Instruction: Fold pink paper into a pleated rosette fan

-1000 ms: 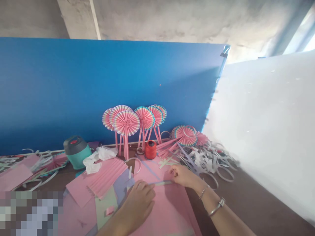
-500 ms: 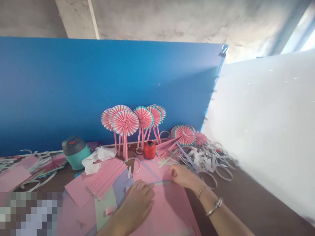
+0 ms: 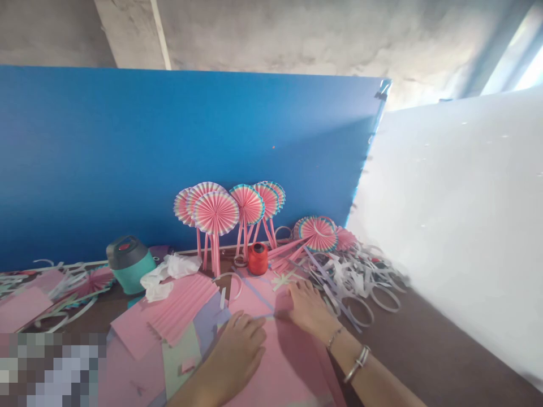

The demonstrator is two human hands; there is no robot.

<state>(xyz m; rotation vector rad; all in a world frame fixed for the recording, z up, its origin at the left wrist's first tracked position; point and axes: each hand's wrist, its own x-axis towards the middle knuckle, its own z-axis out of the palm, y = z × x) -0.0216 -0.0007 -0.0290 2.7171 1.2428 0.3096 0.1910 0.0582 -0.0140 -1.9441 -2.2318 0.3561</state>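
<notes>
A large pink paper sheet (image 3: 280, 362) lies in front of me, with a pale strip along its far edge. My left hand (image 3: 237, 350) rests flat on its left side, fingers stretched out. Near the far right edge of that sheet, my right hand (image 3: 306, 308) leans down with its fingers loosely extended; the fingertips are partly hidden, and I see nothing held. Beyond the hands lies another pink sheet (image 3: 250, 294) with a lavender stripe. Pale green paper strips (image 3: 286, 278) sit just past my right hand.
Pleated paper fans (image 3: 215, 212) stand against the blue panel (image 3: 127, 141). A red thread spool (image 3: 258, 260), a teal container (image 3: 132, 271) and crumpled white tissue (image 3: 169, 271) stand ahead. Paper-strip scraps (image 3: 345, 274) heap at right; a pleated pink sheet (image 3: 184, 305) lies left.
My right hand has shifted slightly left and its curled fingers have loosened and lowered toward the paper. My left hand has stayed in place on the sheet.
</notes>
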